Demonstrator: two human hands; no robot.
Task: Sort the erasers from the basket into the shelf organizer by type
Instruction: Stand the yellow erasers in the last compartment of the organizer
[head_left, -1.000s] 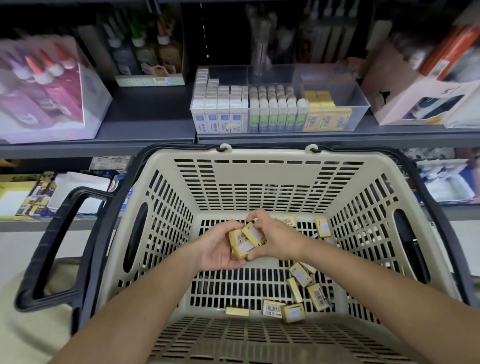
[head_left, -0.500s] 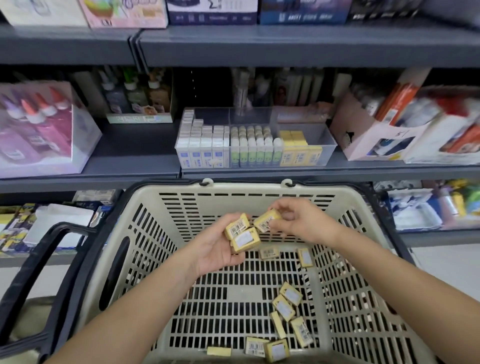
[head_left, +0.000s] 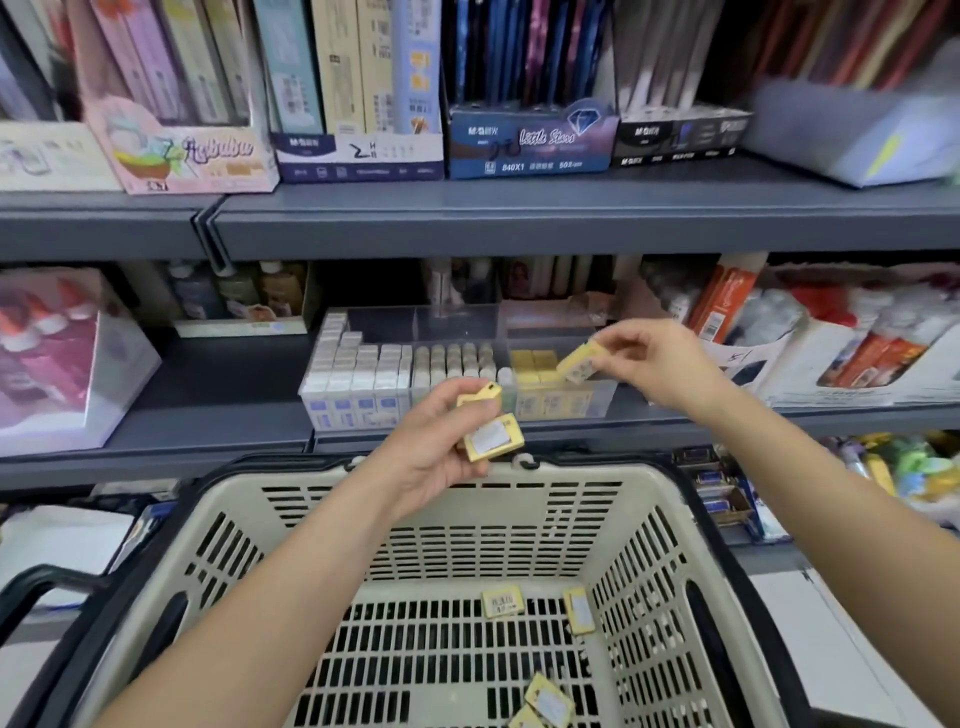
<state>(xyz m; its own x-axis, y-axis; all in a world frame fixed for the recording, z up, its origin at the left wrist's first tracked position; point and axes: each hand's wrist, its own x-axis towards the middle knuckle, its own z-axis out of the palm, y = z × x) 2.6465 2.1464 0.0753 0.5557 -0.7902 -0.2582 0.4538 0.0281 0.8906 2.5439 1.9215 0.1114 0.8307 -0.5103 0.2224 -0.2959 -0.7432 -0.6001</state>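
right grip (head_left: 660, 364) pinches yellow eraser (head_left: 582, 362) over organizer (head_left: 457, 325) | left grip (head_left: 441, 441) holds two erasers (head_left: 491, 439) above basket (head_left: 571, 525)

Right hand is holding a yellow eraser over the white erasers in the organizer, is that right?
Not quite, the row is wrong. The head view shows the right hand holding the yellow eraser over the yellow erasers in the organizer.
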